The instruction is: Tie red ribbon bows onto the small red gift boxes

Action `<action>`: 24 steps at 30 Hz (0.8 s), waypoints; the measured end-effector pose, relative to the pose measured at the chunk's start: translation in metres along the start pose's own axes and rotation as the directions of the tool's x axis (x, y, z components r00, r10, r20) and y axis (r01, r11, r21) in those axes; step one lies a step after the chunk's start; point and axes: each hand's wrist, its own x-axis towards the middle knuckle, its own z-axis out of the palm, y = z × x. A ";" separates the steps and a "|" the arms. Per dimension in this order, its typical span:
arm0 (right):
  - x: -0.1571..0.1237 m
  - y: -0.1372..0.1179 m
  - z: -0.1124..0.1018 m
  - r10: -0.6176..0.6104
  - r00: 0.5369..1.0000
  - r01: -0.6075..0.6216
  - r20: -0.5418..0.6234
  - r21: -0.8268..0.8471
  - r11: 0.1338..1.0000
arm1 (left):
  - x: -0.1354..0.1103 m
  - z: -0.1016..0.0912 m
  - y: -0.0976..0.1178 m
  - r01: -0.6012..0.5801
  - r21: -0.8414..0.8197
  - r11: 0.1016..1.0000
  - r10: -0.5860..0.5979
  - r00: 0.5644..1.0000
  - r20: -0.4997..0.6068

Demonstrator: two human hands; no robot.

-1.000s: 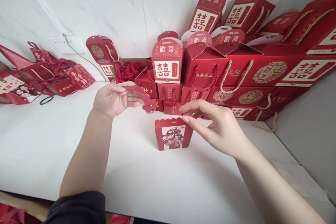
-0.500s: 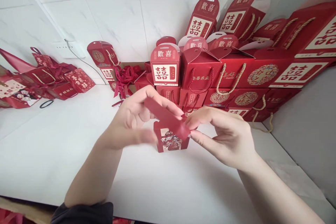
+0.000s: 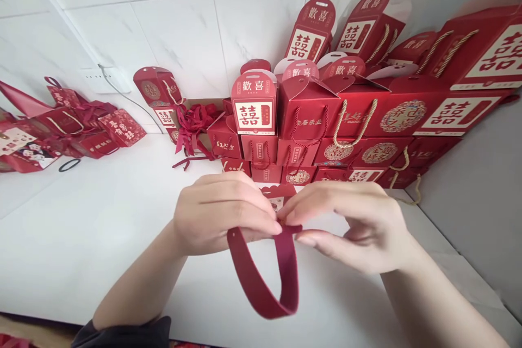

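Observation:
A dark red strap [image 3: 261, 304] with a small hole near one end hangs in a loop below my hands, over the white table. My left hand [image 3: 224, 209] is closed around it near the top, fingers pressed together and palm turned down. From the other side, my right hand [image 3: 350, 223] pinches the strap's other end, its fingertips meeting my left fingertips. Exactly how the ends lie between the fingers is hidden. Behind the hands stands a small red gift box [image 3: 281, 191] with a scalloped top and a printed picture, mostly covered by them.
Stacked red gift boxes [image 3: 310, 111] with rope handles line the tiled wall [image 3: 175, 22]. A bundle of red ribbons [image 3: 198, 122] spills from an open carton. Further boxes [image 3: 98, 141] and a black ring [image 3: 70, 165] lie at left on the white table [image 3: 134, 212].
My left hand has turned from palm-up and partly open to palm-down and closed on the strap. The strap has swung from a straight strip into a hanging loop. Both hands have come nearer.

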 end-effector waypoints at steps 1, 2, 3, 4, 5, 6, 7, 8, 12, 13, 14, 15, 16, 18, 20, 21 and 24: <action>0.000 0.001 -0.002 0.084 0.996 -0.085 0.028 0.071 0.994 | -0.001 0.000 -0.002 0.011 -0.026 1.000 -0.011 1.000 0.008; 0.001 0.002 -0.003 0.145 0.987 -0.152 0.064 0.116 0.982 | -0.001 0.000 -0.003 0.025 -0.047 0.999 -0.025 1.000 0.015; 0.001 0.003 -0.004 0.177 0.979 -0.190 0.101 0.136 0.972 | -0.002 0.000 -0.005 0.044 -0.068 0.997 -0.042 0.999 0.031; 0.002 0.005 -0.005 0.184 0.973 -0.203 0.141 0.139 0.969 | -0.002 0.000 -0.006 0.069 -0.090 0.994 -0.064 0.996 0.057; 0.003 0.005 -0.006 0.175 0.966 -0.202 0.188 0.134 0.970 | -0.002 0.000 -0.006 0.101 -0.116 0.988 -0.090 0.991 0.099; 0.003 0.006 -0.007 0.161 0.959 -0.195 0.234 0.130 0.972 | -0.002 0.000 -0.005 0.132 -0.144 0.981 -0.111 0.983 0.149; 0.004 0.006 -0.006 0.147 0.952 -0.188 0.269 0.134 0.973 | -0.002 0.000 -0.004 0.155 -0.172 0.973 -0.121 0.973 0.197; 0.004 0.006 -0.006 0.138 0.945 -0.187 0.295 0.144 0.972 | -0.002 0.000 -0.002 0.173 -0.194 0.966 -0.126 0.964 0.234; 0.004 0.005 0.001 0.112 0.930 -0.198 0.351 0.219 0.955 | -0.001 0.002 0.006 0.190 -0.265 0.945 -0.110 0.952 0.287; 0.004 0.005 0.003 0.110 0.926 -0.207 0.361 0.245 0.947 | -0.001 0.002 0.007 0.192 -0.277 0.941 -0.109 0.951 0.290; 0.004 0.005 0.006 0.110 0.923 -0.220 0.369 0.269 0.938 | -0.002 0.002 0.008 0.192 -0.288 0.938 -0.108 0.953 0.285; 0.005 0.005 0.007 0.116 0.919 -0.235 0.376 0.289 0.928 | -0.002 0.002 0.008 0.189 -0.294 0.937 -0.105 0.955 0.278; 0.005 0.005 0.009 0.125 0.915 -0.253 0.383 0.303 0.919 | -0.002 0.002 0.007 0.185 -0.294 0.938 -0.103 0.956 0.273; 0.007 0.004 0.008 0.160 0.911 -0.289 0.381 0.312 0.905 | -0.003 0.001 0.005 0.169 -0.281 0.945 -0.093 0.960 0.263; 0.007 0.002 0.005 0.214 0.915 -0.314 0.343 0.269 0.911 | -0.003 -0.001 0.002 0.148 -0.246 0.958 -0.087 0.966 0.241; 0.007 0.000 0.002 0.237 0.923 -0.311 0.302 0.226 0.923 | -0.003 -0.003 0.000 0.140 -0.227 0.964 -0.088 0.970 0.224; 0.005 -0.002 -0.007 0.195 0.971 -0.208 0.141 0.086 0.974 | -0.005 -0.005 -0.005 0.130 -0.197 0.972 -0.094 0.979 0.179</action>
